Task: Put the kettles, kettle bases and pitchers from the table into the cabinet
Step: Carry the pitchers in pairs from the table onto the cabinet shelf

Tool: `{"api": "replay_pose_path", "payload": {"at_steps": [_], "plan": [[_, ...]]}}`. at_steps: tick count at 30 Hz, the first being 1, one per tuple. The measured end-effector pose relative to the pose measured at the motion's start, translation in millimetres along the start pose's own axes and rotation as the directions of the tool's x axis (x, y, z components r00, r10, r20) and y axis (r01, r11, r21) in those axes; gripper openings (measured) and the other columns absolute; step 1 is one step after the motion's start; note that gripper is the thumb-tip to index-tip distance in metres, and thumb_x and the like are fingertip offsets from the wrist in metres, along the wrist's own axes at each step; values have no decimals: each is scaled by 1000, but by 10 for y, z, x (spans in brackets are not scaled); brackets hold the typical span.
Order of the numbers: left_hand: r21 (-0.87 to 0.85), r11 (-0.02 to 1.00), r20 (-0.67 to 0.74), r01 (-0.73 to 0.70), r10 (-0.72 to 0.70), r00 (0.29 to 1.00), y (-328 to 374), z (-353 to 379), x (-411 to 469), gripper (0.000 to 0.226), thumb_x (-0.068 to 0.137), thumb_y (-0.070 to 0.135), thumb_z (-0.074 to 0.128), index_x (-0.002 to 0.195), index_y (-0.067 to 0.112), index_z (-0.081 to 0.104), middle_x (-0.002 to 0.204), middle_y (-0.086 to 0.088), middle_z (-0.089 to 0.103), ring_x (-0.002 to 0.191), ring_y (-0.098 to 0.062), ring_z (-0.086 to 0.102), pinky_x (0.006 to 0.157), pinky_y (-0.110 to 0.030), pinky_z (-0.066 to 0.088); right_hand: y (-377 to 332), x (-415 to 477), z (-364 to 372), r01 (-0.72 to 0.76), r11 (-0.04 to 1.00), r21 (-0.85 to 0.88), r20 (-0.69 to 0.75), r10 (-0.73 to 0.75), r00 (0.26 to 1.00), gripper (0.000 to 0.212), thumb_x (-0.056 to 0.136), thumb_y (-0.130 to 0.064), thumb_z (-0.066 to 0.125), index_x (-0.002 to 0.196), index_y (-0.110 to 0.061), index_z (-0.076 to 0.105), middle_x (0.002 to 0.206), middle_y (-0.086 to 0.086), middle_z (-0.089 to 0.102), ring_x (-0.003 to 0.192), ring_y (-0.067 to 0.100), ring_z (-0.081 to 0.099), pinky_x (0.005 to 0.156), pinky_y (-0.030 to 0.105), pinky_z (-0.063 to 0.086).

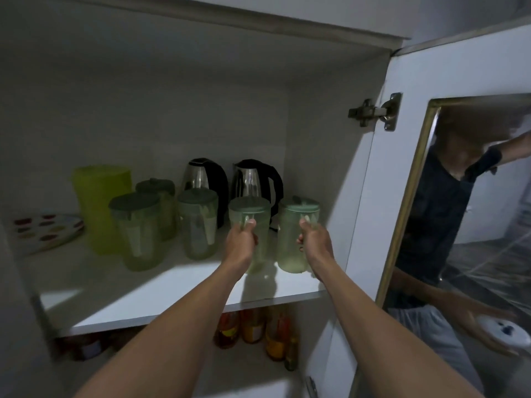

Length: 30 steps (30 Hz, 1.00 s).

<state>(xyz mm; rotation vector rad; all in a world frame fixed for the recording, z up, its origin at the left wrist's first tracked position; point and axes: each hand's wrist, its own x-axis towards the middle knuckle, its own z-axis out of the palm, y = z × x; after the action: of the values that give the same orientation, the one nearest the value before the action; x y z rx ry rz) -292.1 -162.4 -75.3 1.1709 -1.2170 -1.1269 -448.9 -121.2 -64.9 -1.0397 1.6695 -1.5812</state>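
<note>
Two translucent pale-green plastic pitchers with round green lids are held at the front right of the white cabinet shelf [172, 285]. The left-held pitcher [249, 209] is gripped at its handle side by the left hand [240, 244], fingers wrapped, thumb lying across the top of the handle. The right-held pitcher [293, 245] is gripped the same way by the right hand [314, 242]; its base appears to rest on the shelf near the front edge. Whether the left-held pitcher's base touches the shelf cannot be told. Both forearms are stretched forward and upward, roughly parallel, with the hands apart, each clamped on its own pitcher.

Behind the held pitchers, two polished steel electric kettles with black handles are stood side by side: the left kettle [201, 175] and the right kettle [253, 179]. Left of the held pitchers, three more green-lidded translucent pitchers [198, 225] are grouped, and further left a tall opaque yellow-green plastic container [100, 202] is seen. Left of that, a white plate with coloured spots [46, 229] is propped at the shelf's left end.

Below the shelf, bottles with orange and red labels [253, 326] are stored; no writing can be read. Right of the shelf, the open white cabinet door [382, 196] carries a metal hinge [373, 112] and a mirrored panel [471, 214].
</note>
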Motion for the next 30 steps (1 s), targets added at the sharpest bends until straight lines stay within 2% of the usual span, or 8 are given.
{"api": "replay_pose_path", "payload": {"at_steps": [4, 6, 9, 14, 18, 21, 26, 30], "plan": [[5, 1000, -8, 12, -12, 1000, -30, 227, 280, 36, 99, 39, 51, 105, 4, 59, 89, -9, 62, 81, -26, 56, 76, -36, 42, 91, 323, 72, -2, 999, -38, 16, 3, 1000, 56, 92, -57, 50, 128, -15, 56, 102, 3, 62, 95, 23, 59, 97, 48, 48], [3, 1000, -21, 20, -20, 1000, -52, 287, 434, 36, 96, 37, 53, 103, 3, 61, 92, -11, 64, 86, -28, 58, 74, -34, 40, 128, 467, 113, -14, 999, -38, 10, 14, 1000, 55, 91, -56, 51, 126, -14, 57, 102, 3, 62, 96, 25, 60, 96, 48, 49], [57, 996, -56, 66, -63, 996, -82, 327, 677, 58, 78, 43, 48, 111, 1, 67, 112, -19, 69, 104, -37, 63, 83, -36, 45, 135, 578, 167, -11, 999, -37, 25, 12, 1000, 48, 95, -51, 51, 122, -12, 58, 101, 3, 63, 93, 24, 59, 90, 46, 49], [245, 960, -42, 135, -128, 991, -78, 442, 1045, 61, 102, 49, 36, 131, 1, 60, 133, -22, 61, 122, -37, 58, 106, -46, 43, 146, 762, 191, -2, 998, -71, 28, 4, 1000, 34, 96, -46, 52, 108, -16, 61, 93, 5, 67, 90, 29, 64, 85, 45, 49], [247, 967, -40, 54, -45, 998, -85, 489, 1233, 51, 102, 39, 42, 127, -2, 60, 129, -25, 61, 118, -39, 59, 102, -45, 46, 145, 875, 206, 21, 996, -85, 40, -17, 999, 25, 99, -44, 53, 105, -20, 61, 101, 9, 71, 97, 30, 65, 91, 44, 51], [251, 964, -80, 83, -65, 995, -83, 512, 1303, 48, 101, 39, 45, 123, -1, 61, 125, -25, 63, 114, -40, 61, 99, -47, 47, 141, 917, 217, 33, 994, -102, 45, -28, 999, 27, 96, -46, 53, 109, -23, 61, 108, 10, 71, 103, 32, 65, 98, 47, 51], [315, 947, -123, 68, -30, 992, 4, 522, 1136, 62, 100, 42, 49, 143, -1, 39, 143, -26, 48, 127, -43, 51, 103, -43, 42, 95, 879, 217, 8, 984, -176, 61, 3, 998, 43, 93, -56, 51, 119, -23, 60, 113, 10, 70, 106, 33, 64, 100, 52, 52], [424, 903, -135, 61, -4, 991, 54, 466, 988, 76, 100, 47, 48, 150, -2, 21, 147, -25, 46, 132, -41, 48, 103, -40, 40, 46, 765, 166, 30, 965, -260, 51, -17, 999, 50, 92, -66, 53, 117, -23, 57, 106, 3, 66, 100, 30, 63, 91, 53, 57]]}}
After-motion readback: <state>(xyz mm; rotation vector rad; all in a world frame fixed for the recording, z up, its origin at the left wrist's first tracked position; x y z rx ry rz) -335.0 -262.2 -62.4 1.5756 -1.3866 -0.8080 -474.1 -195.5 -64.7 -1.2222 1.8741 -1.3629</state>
